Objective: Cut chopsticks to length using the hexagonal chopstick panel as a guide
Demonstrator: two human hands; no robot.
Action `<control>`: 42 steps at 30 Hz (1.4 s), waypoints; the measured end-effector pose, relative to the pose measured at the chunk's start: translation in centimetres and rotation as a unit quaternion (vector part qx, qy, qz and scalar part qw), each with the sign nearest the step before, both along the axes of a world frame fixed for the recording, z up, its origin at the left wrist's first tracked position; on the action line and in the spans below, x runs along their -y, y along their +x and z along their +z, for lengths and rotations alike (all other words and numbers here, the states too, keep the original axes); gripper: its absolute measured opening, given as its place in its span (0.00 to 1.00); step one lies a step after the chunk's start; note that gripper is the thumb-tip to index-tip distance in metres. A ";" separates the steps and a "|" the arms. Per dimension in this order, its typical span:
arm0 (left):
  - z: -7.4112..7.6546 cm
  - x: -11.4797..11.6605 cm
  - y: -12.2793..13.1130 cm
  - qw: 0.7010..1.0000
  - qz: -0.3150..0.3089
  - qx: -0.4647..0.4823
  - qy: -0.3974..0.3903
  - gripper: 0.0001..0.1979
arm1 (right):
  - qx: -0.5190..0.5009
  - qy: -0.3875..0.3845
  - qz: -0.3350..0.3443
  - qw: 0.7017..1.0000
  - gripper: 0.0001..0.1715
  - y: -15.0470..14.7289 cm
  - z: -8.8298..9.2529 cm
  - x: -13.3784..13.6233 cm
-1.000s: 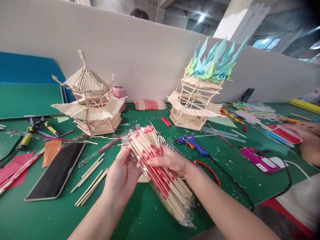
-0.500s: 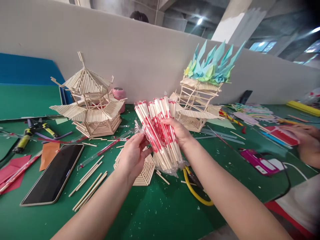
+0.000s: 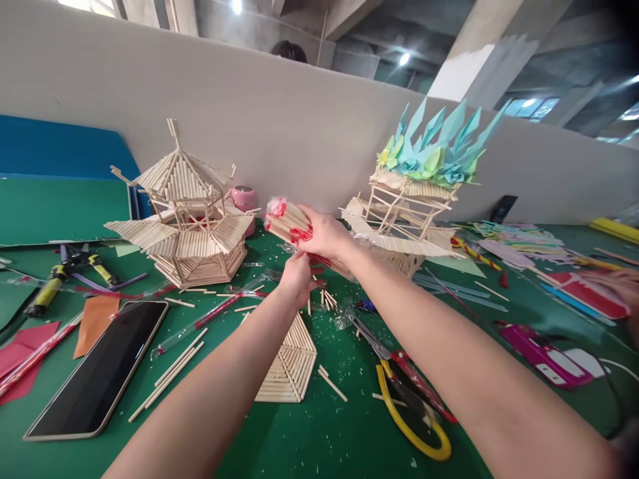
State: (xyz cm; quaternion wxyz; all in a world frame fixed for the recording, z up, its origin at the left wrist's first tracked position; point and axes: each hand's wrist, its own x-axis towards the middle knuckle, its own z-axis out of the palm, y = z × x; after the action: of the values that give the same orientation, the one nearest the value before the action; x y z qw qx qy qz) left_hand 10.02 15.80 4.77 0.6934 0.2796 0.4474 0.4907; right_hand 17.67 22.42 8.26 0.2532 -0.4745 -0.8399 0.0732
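My right hand [image 3: 327, 234] is wrapped from above around a bundle of wooden sticks [image 3: 288, 221] in clear plastic wrappers with red print. The bundle is tilted above the table, one end pointing up and left. Just below it, my left hand [image 3: 296, 278] is closed, its thumb and fingers pinching at the bundle's lower edge; part of its grip is hidden. Beneath my left forearm lies a flat polygonal stick panel [image 3: 294, 359], partly covered. Short stick pieces [image 3: 327, 299] lie beyond the panel.
Two stick-built pavilions stand at the back, one with a pointed roof [image 3: 177, 176], the other topped with blue paper spikes [image 3: 439, 140]. Yellow-handled scissors [image 3: 394, 412] lie right, a phone [image 3: 97, 372] and pliers [image 3: 60, 273] left. A co-worker's hand [image 3: 619, 286] is at far right.
The bundle has tipped from nearly upright to slanting left and moved farther back. My right hand has turned over its top, and my left hand has moved right and forward. The scissors are more exposed.
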 end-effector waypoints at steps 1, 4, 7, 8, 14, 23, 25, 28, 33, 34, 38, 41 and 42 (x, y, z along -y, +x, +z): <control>-0.1 -0.1 0.1 1.000 -0.008 -0.012 -0.004 0.16 | 0.046 0.008 0.002 0.999 0.39 -0.5 -0.5 -0.5; -0.3 1.5 0.4 0.998 -0.053 -0.042 0.004 0.15 | 0.160 0.031 -0.004 0.987 0.33 -1.6 -2.8 -1.7; -0.3 5.1 -0.1 0.993 -0.083 -0.082 0.030 0.11 | 0.232 0.056 -0.034 0.970 0.20 -1.7 -5.0 -2.3; -0.3 6.5 -0.6 0.991 -0.081 -0.100 0.037 0.13 | 0.249 0.064 -0.043 0.965 0.18 -1.5 -5.5 -2.4; -2.5 13.6 -5.8 0.891 -0.122 -0.355 0.256 0.15 | 0.308 0.099 -0.064 0.944 0.17 1.0 -6.8 -2.2; -8.1 17.3 -7.4 0.603 -0.088 -0.610 0.507 0.14 | 0.312 0.084 -0.022 0.946 0.15 0.0 -7.5 0.8; -8.3 17.6 -7.1 0.564 -0.097 -0.631 0.523 0.14 | 0.303 0.058 -0.027 0.951 0.15 -0.4 -7.8 0.7; -8.1 18.0 -7.0 0.544 -0.111 -0.647 0.523 0.14 | 0.257 0.025 -0.054 0.965 0.15 -0.4 -8.4 0.3; -7.8 17.9 -7.3 0.545 -0.126 -0.653 0.511 0.15 | 0.074 0.048 -0.103 0.991 0.13 1.0 -7.7 0.0; -7.8 17.9 -7.3 0.545 -0.130 -0.653 0.509 0.15 | 0.021 0.066 -0.118 0.991 0.11 1.3 -7.1 -0.2; -7.5 18.0 -7.3 0.547 -0.139 -0.653 0.505 0.15 | -0.225 0.148 -0.187 0.945 0.17 2.5 -3.3 -0.6; -7.6 18.1 -7.2 0.557 -0.135 -0.641 0.510 0.14 | -0.396 0.144 -0.198 0.885 0.20 3.0 -1.3 0.8; -7.6 18.2 -7.3 0.566 -0.122 -0.631 0.516 0.14 | -0.457 0.113 -0.183 0.863 0.19 3.0 -1.1 1.9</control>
State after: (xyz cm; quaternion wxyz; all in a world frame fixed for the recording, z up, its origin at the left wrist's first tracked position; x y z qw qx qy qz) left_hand 2.77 -2.38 -2.83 0.0255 0.8807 0.4031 0.2474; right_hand 20.69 20.56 7.12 0.6691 -0.5012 -0.5310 0.1385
